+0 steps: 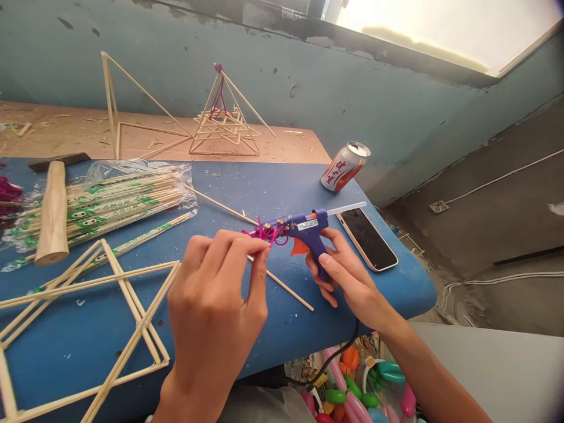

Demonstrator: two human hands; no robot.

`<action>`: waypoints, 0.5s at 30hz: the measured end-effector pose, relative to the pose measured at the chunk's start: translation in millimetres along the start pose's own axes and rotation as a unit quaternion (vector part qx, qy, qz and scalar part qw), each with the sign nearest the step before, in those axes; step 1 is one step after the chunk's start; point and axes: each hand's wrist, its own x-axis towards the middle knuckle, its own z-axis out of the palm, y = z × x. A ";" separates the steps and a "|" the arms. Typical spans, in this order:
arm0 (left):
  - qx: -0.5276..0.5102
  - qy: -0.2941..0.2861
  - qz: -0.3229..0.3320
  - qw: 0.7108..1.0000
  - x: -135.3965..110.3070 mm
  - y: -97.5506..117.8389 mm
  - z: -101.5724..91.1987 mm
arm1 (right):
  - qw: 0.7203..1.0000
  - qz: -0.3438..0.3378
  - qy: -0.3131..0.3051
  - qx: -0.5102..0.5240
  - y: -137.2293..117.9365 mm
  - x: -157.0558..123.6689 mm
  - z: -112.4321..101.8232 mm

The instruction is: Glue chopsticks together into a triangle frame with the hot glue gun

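Observation:
My right hand (341, 267) is wrapped round the handle of a blue hot glue gun (308, 226) with an orange trigger. A clear glue stick (348, 208) pokes out of its back end. The gun points left, its front part crusted with bits. My left hand (224, 282) pinches a tangle of magenta yarn (265, 230) at the gun's nozzle end. The nozzle tip is mostly hidden by the yarn. Below the gun a thin wooden stick (286, 288) lies slantwise on the blue table (264, 352).
A drink can (345, 166) and a phone (368, 238) sit at the right. Bagged chopsticks (127, 197), a hammer (53, 211) and stick frames (145, 317) fill the left. Behind stand a stick pyramid (224, 132) and an open stick frame (112, 108). Balloons (352, 393) lie below.

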 end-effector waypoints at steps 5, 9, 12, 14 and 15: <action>-0.069 -0.020 0.028 0.997 -11.4 10.1 0.2 | 0.994 -0.060 0.081 0.050 6.6 11.2 -4.7; -0.101 -0.014 0.032 0.994 -22.9 10.3 -6.4 | 0.987 -0.084 0.113 0.072 17.0 19.7 -10.8; -0.092 0.009 0.005 0.996 -26.5 4.7 -16.4 | 0.987 -0.080 0.115 0.077 22.3 22.7 -13.9; -0.077 0.028 -0.008 0.997 -27.1 -3.6 -24.3 | 0.988 -0.073 0.115 0.073 22.9 23.1 -14.4; -0.070 0.031 -0.007 0.997 -28.0 -10.2 -28.8 | 0.988 -0.068 0.116 0.070 22.3 22.9 -14.2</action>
